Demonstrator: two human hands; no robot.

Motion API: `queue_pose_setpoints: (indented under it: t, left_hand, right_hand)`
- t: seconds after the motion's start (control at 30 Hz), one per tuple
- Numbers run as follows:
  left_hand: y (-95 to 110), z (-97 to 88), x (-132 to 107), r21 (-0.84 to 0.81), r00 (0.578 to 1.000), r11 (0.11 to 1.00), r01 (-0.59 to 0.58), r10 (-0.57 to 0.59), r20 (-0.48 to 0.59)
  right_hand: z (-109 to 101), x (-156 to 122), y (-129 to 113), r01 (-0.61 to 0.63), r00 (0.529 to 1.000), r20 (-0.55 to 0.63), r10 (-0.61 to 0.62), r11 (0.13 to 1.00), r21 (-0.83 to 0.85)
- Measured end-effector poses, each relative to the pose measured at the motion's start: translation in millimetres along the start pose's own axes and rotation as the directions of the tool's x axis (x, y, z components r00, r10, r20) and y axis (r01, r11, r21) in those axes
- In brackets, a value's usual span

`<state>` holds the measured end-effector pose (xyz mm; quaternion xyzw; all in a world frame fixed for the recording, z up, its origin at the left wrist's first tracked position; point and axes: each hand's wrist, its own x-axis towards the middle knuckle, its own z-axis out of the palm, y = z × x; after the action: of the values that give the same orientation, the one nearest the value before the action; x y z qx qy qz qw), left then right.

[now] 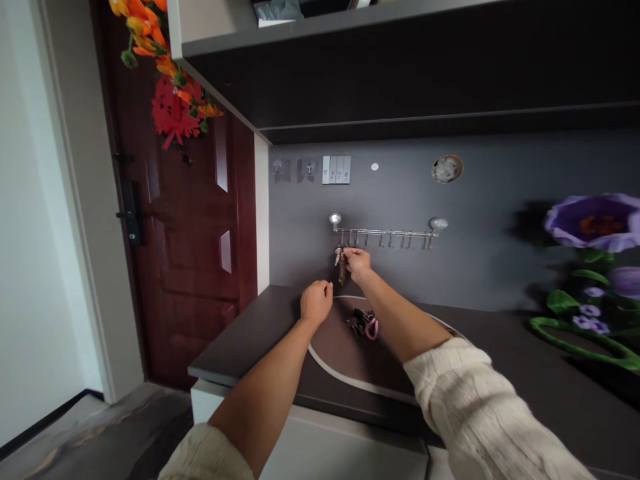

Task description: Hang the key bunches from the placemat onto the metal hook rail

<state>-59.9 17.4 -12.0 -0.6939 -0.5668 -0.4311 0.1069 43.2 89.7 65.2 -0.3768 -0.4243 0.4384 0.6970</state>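
Note:
Just below the left end of a metal hook rail (385, 233), my right hand (358, 263) pinches a bunch of keys (337, 255). A brown, elongated fob (342, 272) hangs down from this bunch. Whether the keys touch a hook cannot be made out. My left hand (317, 301) is closed in a loose fist, lower and to the left, above the counter; nothing shows in it. Between my forearms, a second bunch of keys with a pink loop (371, 328) lies on a brown round mat (345, 360) with a pale rim.
A dark shelf (400, 87) juts out overhead. Purple artificial flowers (595, 223) stand at the right of the dark counter (240, 340). To the left is a red-brown door (195, 267) with orange flowers (145, 30). Labels (337, 170) and clear hooks (309, 168) are on the wall.

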Motion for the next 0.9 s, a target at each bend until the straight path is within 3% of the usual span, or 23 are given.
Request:
queue_pose_setpoints:
  t: [0.3,0.43,0.6,0.73,0.9]
  left_hand:
    - [0,3.0,1,-0.221,0.998,0.975,0.002,0.013,0.067]
    - [-2,8.0,2,-0.388,0.992,0.917,0.086,-0.042,0.121]
    - [-2,6.9,1,-0.545,0.967,0.816,0.192,-0.064,0.245]
    - [2,1.2,-5,-0.587,0.933,0.763,0.272,-0.059,0.355]
    - [9,-2.8,-14,-0.522,0.891,0.807,0.278,-0.012,0.455]
  right_hand:
    - [-15,-3,6,0.032,0.992,0.124,-0.027,0.999,-0.040]
    - [-27,-6,10,-0.002,0.983,0.181,0.011,0.999,-0.047]
    - [-40,-18,12,-0.051,0.987,0.152,0.059,0.997,-0.053]
    - [-54,-35,13,-0.073,0.986,0.140,0.087,0.992,-0.102]
    - [-77,-59,14,-0.067,0.978,0.184,0.102,0.980,-0.187]
